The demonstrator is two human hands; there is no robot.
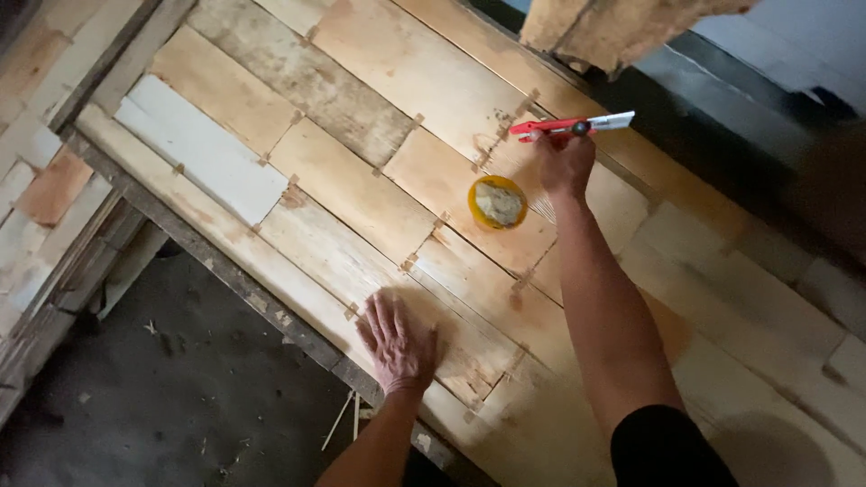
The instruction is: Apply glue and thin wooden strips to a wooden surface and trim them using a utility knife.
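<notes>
My right hand point(565, 162) reaches out over a patchwork sheet of thin wood veneer pieces point(361, 189) and grips a red-handled utility knife point(568, 126) with its pale blade pointing right. Just left of that hand sits a small yellow bowl point(497, 202) filled with greyish paste. My left hand point(397, 343) lies flat, fingers spread, pressing on the veneer near the sheet's front edge. It holds nothing. Small brown tape tabs point(409, 262) bridge the joints between the veneer pieces.
A dark wooden frame rail point(225, 271) runs under the sheet's near edge. Below it lies a dirty grey floor point(180, 397) with wood slivers. More veneer sheets point(45, 189) are stacked at the left. A ragged veneer piece point(613, 27) hangs at the top.
</notes>
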